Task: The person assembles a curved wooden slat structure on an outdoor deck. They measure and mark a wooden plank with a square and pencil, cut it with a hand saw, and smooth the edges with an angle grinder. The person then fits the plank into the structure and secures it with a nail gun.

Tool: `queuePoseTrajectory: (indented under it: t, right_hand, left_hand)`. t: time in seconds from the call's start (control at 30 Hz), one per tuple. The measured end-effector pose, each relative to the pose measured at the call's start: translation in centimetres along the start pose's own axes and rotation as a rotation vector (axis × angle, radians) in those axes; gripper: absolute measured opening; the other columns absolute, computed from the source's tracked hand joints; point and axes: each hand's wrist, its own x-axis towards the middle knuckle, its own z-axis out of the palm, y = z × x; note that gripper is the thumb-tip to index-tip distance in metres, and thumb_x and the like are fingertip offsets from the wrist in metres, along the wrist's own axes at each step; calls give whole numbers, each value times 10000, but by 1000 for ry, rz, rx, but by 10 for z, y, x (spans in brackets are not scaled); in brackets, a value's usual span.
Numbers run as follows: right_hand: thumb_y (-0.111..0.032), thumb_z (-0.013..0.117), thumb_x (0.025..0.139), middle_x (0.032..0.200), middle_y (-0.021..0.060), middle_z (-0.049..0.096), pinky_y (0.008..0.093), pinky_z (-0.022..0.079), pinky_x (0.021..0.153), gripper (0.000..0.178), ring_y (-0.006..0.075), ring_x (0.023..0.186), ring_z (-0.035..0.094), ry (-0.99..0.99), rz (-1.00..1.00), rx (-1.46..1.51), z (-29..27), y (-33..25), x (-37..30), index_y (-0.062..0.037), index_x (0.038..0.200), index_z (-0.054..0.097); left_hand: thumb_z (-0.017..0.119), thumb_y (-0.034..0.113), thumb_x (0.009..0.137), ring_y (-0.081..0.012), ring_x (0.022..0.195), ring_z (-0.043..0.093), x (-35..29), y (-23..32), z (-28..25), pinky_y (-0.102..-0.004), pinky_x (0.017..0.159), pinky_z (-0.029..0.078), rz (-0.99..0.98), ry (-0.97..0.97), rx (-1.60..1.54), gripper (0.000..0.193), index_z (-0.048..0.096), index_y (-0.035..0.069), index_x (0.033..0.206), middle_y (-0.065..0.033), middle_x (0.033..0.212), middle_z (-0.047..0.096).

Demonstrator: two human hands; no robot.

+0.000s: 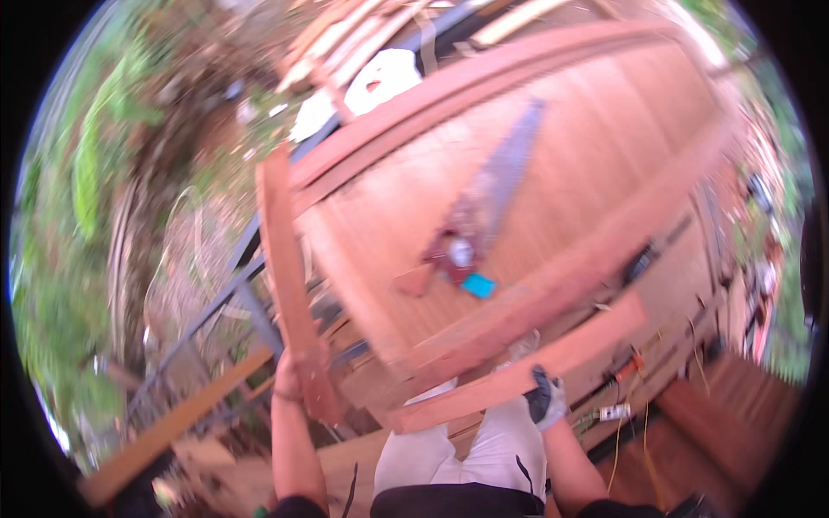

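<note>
My left hand (pixel 292 378) is closed round the lower part of a long reddish wooden board (pixel 285 259), which stands beside the left end of a framed wooden panel (pixel 596 112). Some of its fingers are behind the board. In a grey and black glove, my right hand (pixel 546 399) grips a second, shorter wooden board (pixel 509 380), held across my lap at a slant. On the panel lie a handsaw (pixel 503 177), a small turquoise block (pixel 477 286) and a wood offcut (pixel 416 281). Motion blurs the picture.
A dark metal frame (pixel 250 302) stands under the panel's left side. Loose planks (pixel 345 34) and white sheeting (pixel 384 79) lie beyond it. At the lower right are a power strip (pixel 615 413), yellow cords (pixel 646 449) and dark boards (pixel 725 423). Plants grow at the left.
</note>
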Motion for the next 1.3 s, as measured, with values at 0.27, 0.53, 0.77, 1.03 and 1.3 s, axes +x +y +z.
queuePoseTrajectory:
  t: [0.27,0.53,0.77,1.03,1.3]
  right_hand:
    - [-100,682,910,1101,68,596,362,578,847,395,200,1014,626,27,-123,-125,10,-60,-1,-79,1262,505]
    - [-163,641,945,1163,115,624,327,562,865,352,216,1059,643,-44,-109,58,-111,-133,19,-19,1255,553]
    - [-185,672,928,1165,99,634,318,551,852,372,196,1055,640,85,-57,98,-198,-192,31,-15,1242,570]
    - [-240,687,921,1120,94,652,291,530,788,398,169,966,646,59,-79,162,-195,-197,45,19,1213,608]
    - [-209,681,933,987,74,700,287,533,772,297,154,883,655,-36,-162,-54,-181,-212,51,32,1105,663]
  left_hand:
    - [681,413,757,-257,791,624,98,-30,264,-385,670,551,-429,-565,-121,951,286,-54,1485,-144,1013,603]
    - [433,702,904,-254,705,564,204,-129,486,-384,612,500,-741,-751,-270,911,372,-36,1436,-150,968,577]
    - [672,497,859,-353,839,616,258,-177,580,-438,756,519,162,-250,1245,732,498,-67,1292,-198,1012,596]
    - [795,403,764,-425,1267,424,281,-248,586,-472,1074,366,914,71,1771,823,428,-63,1336,-280,1336,446]
    - [815,333,741,-432,1274,420,273,-252,578,-488,1086,352,852,10,1770,861,399,-38,1397,-260,1350,457]
